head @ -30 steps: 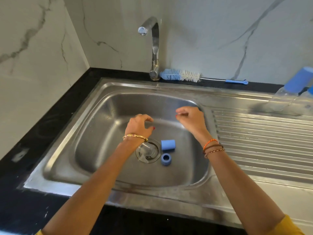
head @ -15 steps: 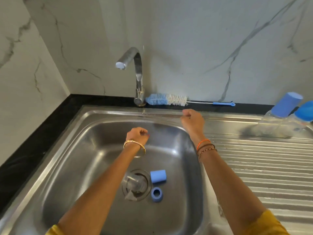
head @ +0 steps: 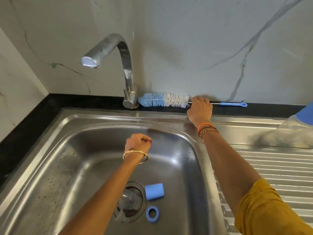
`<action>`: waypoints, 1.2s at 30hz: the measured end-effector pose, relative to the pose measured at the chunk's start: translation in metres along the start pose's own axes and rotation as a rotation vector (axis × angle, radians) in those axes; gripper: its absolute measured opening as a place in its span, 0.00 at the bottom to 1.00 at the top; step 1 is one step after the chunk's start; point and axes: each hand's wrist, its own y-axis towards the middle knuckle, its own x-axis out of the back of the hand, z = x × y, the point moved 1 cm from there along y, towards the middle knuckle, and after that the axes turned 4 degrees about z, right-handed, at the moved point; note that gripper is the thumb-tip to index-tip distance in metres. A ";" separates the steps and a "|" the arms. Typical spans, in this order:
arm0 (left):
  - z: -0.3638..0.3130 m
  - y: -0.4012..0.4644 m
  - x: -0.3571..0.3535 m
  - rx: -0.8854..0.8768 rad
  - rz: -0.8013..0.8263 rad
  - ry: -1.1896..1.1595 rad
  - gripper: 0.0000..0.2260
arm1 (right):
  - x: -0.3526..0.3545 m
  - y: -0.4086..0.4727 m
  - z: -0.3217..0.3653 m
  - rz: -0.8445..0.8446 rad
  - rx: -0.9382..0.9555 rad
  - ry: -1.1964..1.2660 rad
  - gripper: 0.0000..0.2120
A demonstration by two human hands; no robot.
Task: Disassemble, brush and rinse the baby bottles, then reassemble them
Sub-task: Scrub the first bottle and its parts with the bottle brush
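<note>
A: We see the right hand up on the black counter ledge behind the stainless steel sink, fingers curled over the wire stem of the long bottle brush with blue and white bristles, just where the bristles end.

B: Agreed. The brush lies flat along the ledge, its blue bristle tip just beside the base of the curved chrome tap, and its thin blue loop handle pokes out past the hand on the far side.

A: And the left hand?

B: We find it over the basin, fingers curled loosely inward, thumb meeting the fingertips. We cannot tell whether anything small sits in that pinch.

A: Down in the basin, a cylindrical light-blue bottle cap lies on its side, just beside the round drain.

B: Near it, the blue screw ring lies flat. A clear piece rests over the drain, though we can't make out what it is.

A: At the right edge, on the ribbed draining board, we see a clear, blurred baby bottle with a blue top.
</note>
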 end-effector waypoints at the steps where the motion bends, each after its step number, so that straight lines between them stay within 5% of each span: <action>1: 0.001 0.000 0.001 -0.006 -0.003 0.000 0.06 | -0.001 0.002 -0.001 -0.018 0.012 -0.018 0.16; 17: -0.005 -0.059 0.025 -0.046 -0.003 -0.110 0.05 | 0.046 -0.063 0.006 -0.248 0.076 0.119 0.12; 27: 0.012 -0.140 0.037 0.058 0.108 -0.522 0.04 | 0.068 -0.175 0.029 -0.020 0.081 0.346 0.11; 32: 0.028 -0.170 0.051 0.215 0.169 -0.832 0.05 | 0.057 -0.217 0.048 0.166 -0.007 0.859 0.07; 36: 0.040 -0.185 0.063 0.347 0.194 -1.038 0.07 | 0.053 -0.254 0.063 0.311 0.025 1.022 0.11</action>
